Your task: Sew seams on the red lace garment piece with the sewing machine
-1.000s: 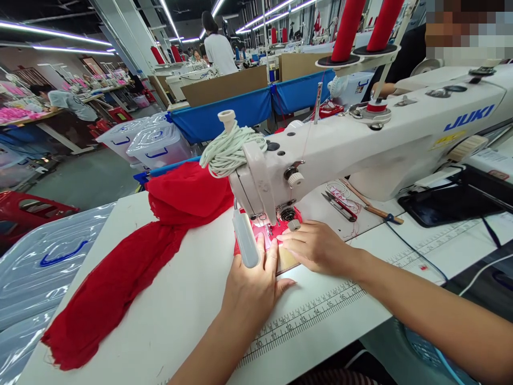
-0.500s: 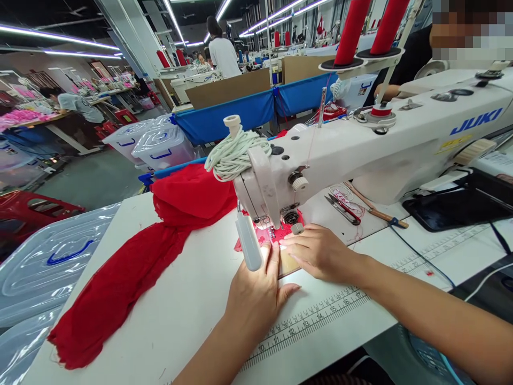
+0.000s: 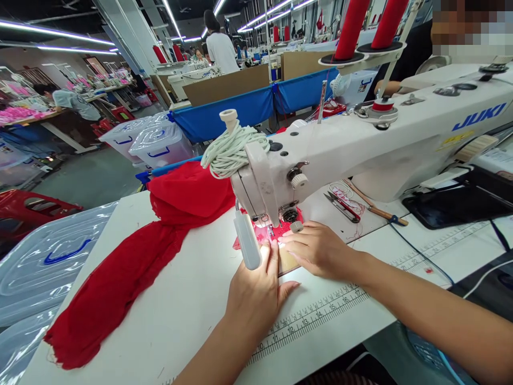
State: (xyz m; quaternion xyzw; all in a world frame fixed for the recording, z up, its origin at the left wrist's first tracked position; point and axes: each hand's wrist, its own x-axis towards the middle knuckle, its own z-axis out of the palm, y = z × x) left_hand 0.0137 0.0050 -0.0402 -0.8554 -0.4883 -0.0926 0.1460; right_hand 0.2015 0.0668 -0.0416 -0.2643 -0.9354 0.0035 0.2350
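Observation:
Under the needle of a white sewing machine (image 3: 344, 144) lies a small piece of red lace-like fabric (image 3: 291, 226), brightly lit. My left hand (image 3: 253, 286) rests flat with its fingers stretched forward, the tips on the fabric's near edge just before the presser foot (image 3: 271, 232). A grey lamp (image 3: 247, 241) hangs over part of those fingers. To the right of the needle, my right hand (image 3: 323, 248) lies palm down, its fingers extended onto the fabric's edge. Neither hand visibly pinches it, though some fingertips are hard to make out.
A long red cloth (image 3: 124, 283) stretches across the white table (image 3: 176, 315) on the left. Thread snips (image 3: 342, 207), a wooden-handled tool (image 3: 374, 210) and a black tablet-like device (image 3: 457, 203) lie right. Red thread cones (image 3: 350, 29) stand above. Clear plastic bins (image 3: 160, 141) are behind; co-workers sit and stand farther off.
The whole view has shifted slightly. Both hands keep nearly the same places beside the needle, with the fabric still beneath their fingertips.

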